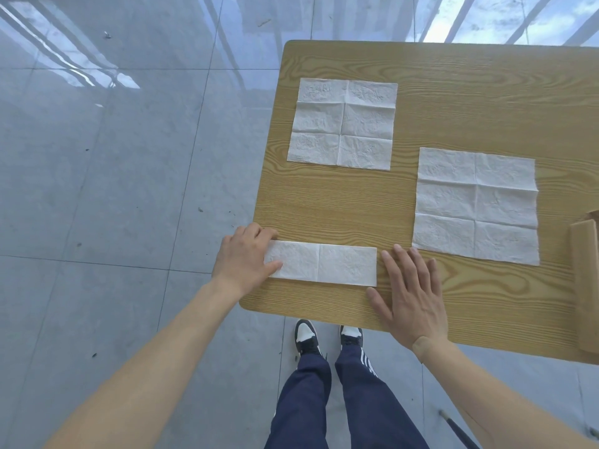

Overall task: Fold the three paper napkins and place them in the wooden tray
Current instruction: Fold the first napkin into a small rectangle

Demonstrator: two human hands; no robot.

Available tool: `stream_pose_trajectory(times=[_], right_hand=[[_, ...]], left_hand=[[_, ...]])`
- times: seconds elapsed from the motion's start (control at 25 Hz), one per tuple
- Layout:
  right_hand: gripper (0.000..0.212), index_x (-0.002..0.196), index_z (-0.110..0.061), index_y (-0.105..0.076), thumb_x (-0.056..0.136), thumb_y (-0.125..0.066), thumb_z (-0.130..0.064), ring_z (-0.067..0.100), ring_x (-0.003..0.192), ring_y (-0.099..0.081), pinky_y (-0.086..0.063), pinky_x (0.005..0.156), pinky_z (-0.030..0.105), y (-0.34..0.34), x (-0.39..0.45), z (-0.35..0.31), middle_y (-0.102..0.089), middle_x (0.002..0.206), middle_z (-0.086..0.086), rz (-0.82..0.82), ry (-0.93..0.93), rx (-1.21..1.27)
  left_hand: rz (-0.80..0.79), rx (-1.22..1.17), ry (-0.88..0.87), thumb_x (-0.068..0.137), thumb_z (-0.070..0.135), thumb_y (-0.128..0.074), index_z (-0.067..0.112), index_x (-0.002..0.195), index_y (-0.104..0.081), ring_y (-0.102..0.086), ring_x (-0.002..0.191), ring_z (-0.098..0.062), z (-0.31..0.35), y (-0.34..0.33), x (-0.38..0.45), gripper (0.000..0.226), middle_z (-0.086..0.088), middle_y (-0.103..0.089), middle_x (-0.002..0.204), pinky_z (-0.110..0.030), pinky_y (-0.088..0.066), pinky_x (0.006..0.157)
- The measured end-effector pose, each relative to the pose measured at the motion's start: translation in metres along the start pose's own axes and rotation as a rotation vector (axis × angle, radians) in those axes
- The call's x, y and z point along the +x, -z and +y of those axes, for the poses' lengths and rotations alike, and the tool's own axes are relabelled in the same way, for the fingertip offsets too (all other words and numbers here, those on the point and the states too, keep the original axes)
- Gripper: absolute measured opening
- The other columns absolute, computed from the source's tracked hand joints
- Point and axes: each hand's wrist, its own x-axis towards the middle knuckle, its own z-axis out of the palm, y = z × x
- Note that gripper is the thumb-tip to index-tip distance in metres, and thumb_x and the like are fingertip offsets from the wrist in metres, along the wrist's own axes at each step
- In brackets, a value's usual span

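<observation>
A white napkin folded into a long strip [327,265] lies near the table's front left corner. My left hand [243,259] rests on its left end, thumb on top of the paper and fingers curled at the far corner. My right hand [410,293] lies flat on the wood just right of the strip, fingers spread, holding nothing. Two unfolded napkins lie flat: one at the back left [343,123], one at the right [476,205]. The wooden tray [585,286] shows only partly at the right edge.
The wooden table [453,85] has a rounded front left corner close to my left hand. Grey tiled floor surrounds it, and my legs and shoes [327,338] stand under the front edge.
</observation>
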Motion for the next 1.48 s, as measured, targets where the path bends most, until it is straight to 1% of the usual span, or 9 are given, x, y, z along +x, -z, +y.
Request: stream_pose_trajectory(times=[0.16,0.28,0.44,0.6,0.72,0.92,1.28,1.4,1.48], right_hand=[[0.073,0.152,-0.021,-0.029,0.092,-0.032,-0.062,0.028,0.150,-0.018,-0.013,0.121,0.055,0.000,0.000,0.000,-0.028,0.160,0.004,-0.002,-0.013,-0.002],[0.073,0.152,-0.021,-0.030,0.092,-0.031,-0.063,0.027,0.150,-0.018,-0.012,0.121,0.054,0.000,0.000,0.000,-0.028,0.160,0.002,-0.002,-0.016,-0.003],[0.073,0.153,-0.024,-0.027,0.092,-0.032,-0.064,0.027,0.151,-0.017,-0.009,0.121,0.057,-0.002,0.001,0.000,-0.027,0.161,0.000,-0.001,-0.020,-0.022],[0.074,0.153,-0.026,-0.025,0.091,-0.035,-0.064,0.026,0.151,-0.016,-0.008,0.120,0.060,-0.004,0.000,0.001,-0.026,0.161,-0.002,0.011,-0.022,-0.025],[0.074,0.153,-0.026,-0.025,0.091,-0.033,-0.065,0.026,0.151,-0.017,-0.008,0.120,0.059,-0.005,0.000,0.002,-0.026,0.161,-0.003,0.013,-0.023,-0.025],[0.073,0.152,-0.025,-0.027,0.091,-0.032,-0.065,0.026,0.150,-0.019,-0.009,0.120,0.059,-0.006,0.000,0.002,-0.027,0.160,-0.002,0.023,-0.023,-0.018],[0.073,0.151,-0.025,-0.029,0.090,-0.037,-0.064,0.026,0.149,-0.021,-0.011,0.119,0.059,-0.004,0.001,0.002,-0.029,0.160,-0.002,0.040,-0.019,0.007],[0.073,0.152,-0.026,-0.028,0.090,-0.037,-0.064,0.026,0.150,-0.020,-0.011,0.119,0.059,-0.004,0.001,0.002,-0.028,0.160,-0.002,0.036,-0.019,0.007],[0.073,0.152,-0.025,-0.028,0.090,-0.036,-0.064,0.026,0.150,-0.020,-0.012,0.119,0.060,-0.004,0.001,0.002,-0.027,0.160,-0.002,0.028,-0.019,0.003]], left_hand=[[-0.107,-0.112,0.108,0.079,0.036,-0.071,0.027,0.099,-0.055,-0.043,0.105,-0.018,0.007,0.006,0.009,0.027,0.005,-0.045,0.108,-0.033,-0.041,0.082],[-0.161,-0.095,0.110,0.080,0.029,-0.070,0.027,0.093,-0.049,-0.046,0.098,-0.017,0.011,0.007,0.012,0.025,0.006,-0.047,0.107,-0.030,-0.039,0.071],[-0.193,-0.252,0.166,0.079,0.016,-0.069,0.024,0.097,-0.044,-0.052,0.073,-0.013,0.014,0.005,0.009,0.032,0.002,-0.057,0.101,-0.028,-0.037,0.054],[-0.122,-0.556,0.281,0.078,0.010,-0.070,0.029,0.104,-0.050,-0.058,0.072,-0.014,0.014,0.017,0.007,0.038,-0.009,-0.062,0.095,-0.023,-0.049,0.058],[-0.110,-0.815,0.339,0.079,0.009,-0.073,0.033,0.102,-0.056,-0.060,0.072,-0.016,0.019,0.033,0.004,0.038,-0.012,-0.062,0.098,-0.028,-0.056,0.057],[-0.085,-0.976,0.251,0.078,0.008,-0.074,0.033,0.104,-0.060,-0.052,0.057,-0.002,0.056,0.048,0.004,0.039,0.004,-0.055,0.082,-0.020,-0.049,0.047],[-0.116,-0.959,0.219,0.081,0.009,-0.071,0.028,0.111,-0.059,-0.054,0.061,-0.007,0.131,0.003,0.019,0.037,0.007,-0.055,0.083,-0.029,-0.053,0.056],[-0.103,-0.902,0.195,0.080,0.012,-0.072,0.027,0.112,-0.060,-0.053,0.057,0.002,0.139,-0.014,0.021,0.038,0.009,-0.057,0.081,-0.016,-0.049,0.059],[-0.123,-0.882,0.172,0.079,0.018,-0.074,0.029,0.115,-0.058,-0.057,0.065,0.004,0.140,-0.019,0.020,0.041,0.009,-0.061,0.086,-0.011,-0.047,0.064]])
